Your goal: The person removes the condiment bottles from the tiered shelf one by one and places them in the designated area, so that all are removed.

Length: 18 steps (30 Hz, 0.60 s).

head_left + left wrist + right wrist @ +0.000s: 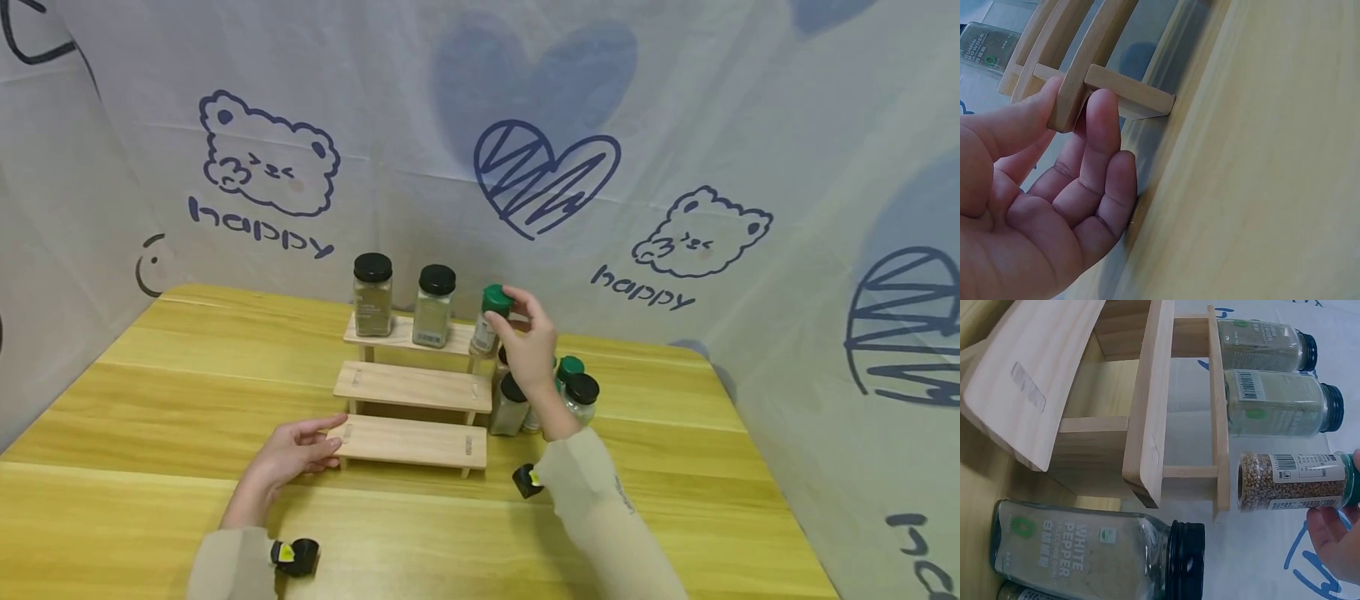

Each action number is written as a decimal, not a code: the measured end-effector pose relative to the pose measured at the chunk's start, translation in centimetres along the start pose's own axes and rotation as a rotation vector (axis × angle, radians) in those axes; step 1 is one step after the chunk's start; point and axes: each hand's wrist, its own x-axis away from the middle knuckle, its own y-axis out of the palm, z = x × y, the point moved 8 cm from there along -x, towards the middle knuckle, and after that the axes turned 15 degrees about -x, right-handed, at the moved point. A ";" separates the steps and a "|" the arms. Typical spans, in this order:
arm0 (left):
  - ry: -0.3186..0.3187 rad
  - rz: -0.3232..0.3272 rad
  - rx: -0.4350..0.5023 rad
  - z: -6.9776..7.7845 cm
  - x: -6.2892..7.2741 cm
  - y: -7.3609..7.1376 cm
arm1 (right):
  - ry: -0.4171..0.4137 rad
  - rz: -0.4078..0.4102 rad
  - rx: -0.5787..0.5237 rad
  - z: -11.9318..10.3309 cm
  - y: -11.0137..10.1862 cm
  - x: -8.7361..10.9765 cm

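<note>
A pale wooden three-tier rack (408, 439) stands on the table. My left hand (296, 450) pinches the left end of its lowest tier, thumb on top and a finger beneath, as the left wrist view shows. By its green cap, my right hand (531, 346) holds a spice jar (1294, 481) of small brownish grains. That jar is upright at the right end of the top tier, with a narrow gap under its base in the right wrist view. Two black-capped jars, one at the left end (372, 296) and one in the middle (432, 307), stand on the same tier.
Right of the rack several more jars are grouped, among them a black-capped white pepper jar (1079, 550) and a green-capped one (570, 367), partly behind my right arm. A printed cloth (405, 192) hangs behind the wooden table (660, 500).
</note>
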 end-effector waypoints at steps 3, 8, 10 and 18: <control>0.000 0.002 0.004 0.0 0.0 0.0 | -0.023 0.009 0.004 0.3 -0.6 0.2; 0.001 0.002 0.007 0.1 0.0 0.0 | -0.026 0.007 0.021 -2.1 -0.6 0.6; 0.000 0.001 0.008 0.1 0.0 0.0 | -0.024 0.002 0.022 -2.8 -0.6 0.8; 0.001 -0.006 0.007 0.2 0.1 0.0 | -0.027 0.019 0.016 -3.7 -1.6 1.8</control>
